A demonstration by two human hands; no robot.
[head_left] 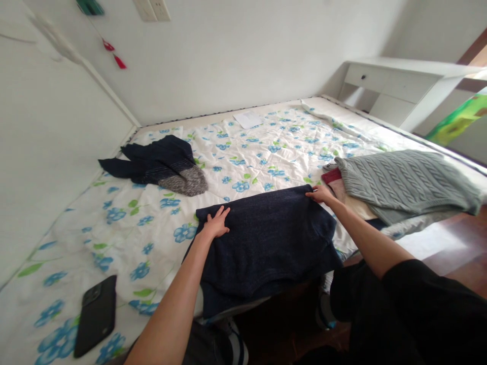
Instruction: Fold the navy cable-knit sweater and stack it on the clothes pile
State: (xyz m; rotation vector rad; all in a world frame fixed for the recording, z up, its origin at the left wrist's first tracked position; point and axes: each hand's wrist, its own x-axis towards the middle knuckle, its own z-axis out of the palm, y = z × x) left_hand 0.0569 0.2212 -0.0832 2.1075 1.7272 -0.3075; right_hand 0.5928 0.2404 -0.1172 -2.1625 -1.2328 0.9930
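- The navy knit sweater (262, 243) lies spread out between the hands, at the near edge of the bed, its lower part drooping over that edge.
- The step in hand appears to be laying this sweater flat and squaring it up on the bed.
- The left hand (216, 223) is open, with its fingers fanned and its palm pressed down on the knit, gripping nothing.
- The right hand (321, 193) is at the far corner of the sweater, with its fingers curled slightly over the upper edge; whether they pinch the cloth or merely rest there, I cannot tell.
- The next move seems to call for drawing the drooping part back onto the bed and smoothing out the wrinkles.
- Beyond the left hand, a dark jumper with a speckled grey end (169, 170) lies crumpled on the floral quilt (76, 243).
- Nearer the left forearm, a black phone (96, 315) lies face down on the quilt.
- Just past the right hand is a grey cable-knit sweater (403, 182), lying over a red garment (332, 176) and other pale clothes.
- A sheet of paper (248, 119) lies well ahead of the hands, and a white desk with drawers (395, 86) stands farther to the right.
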